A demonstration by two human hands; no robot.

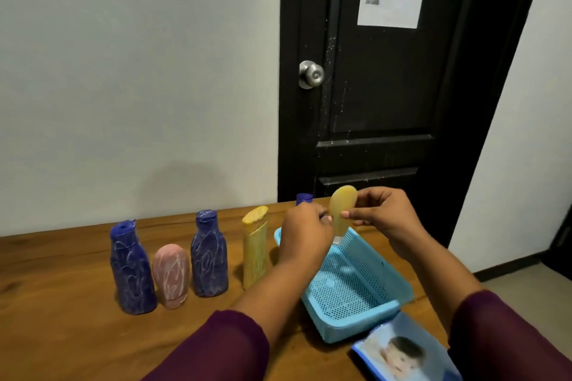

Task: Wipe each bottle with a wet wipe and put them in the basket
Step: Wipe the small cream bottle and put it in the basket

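A small yellow bottle [340,210] hangs cap-down over the far end of the blue mesh basket [356,288]. My right hand [383,216] pinches its upper part, and my left hand [305,232] grips it from the left with curled fingers. No wet wipe shows in either hand. On the table stand two blue bottles [131,272] [209,257], a pink bottle [171,275] and a taller yellow bottle [255,247], all scribbled with white marks. The cap of another blue bottle [304,198] peeks out behind my left hand.
A wet-wipe pack [405,353] lies at the near right beside the basket. The wooden table [62,318] abuts a grey wall and a black door [387,102]. The table's right edge runs close past the basket.
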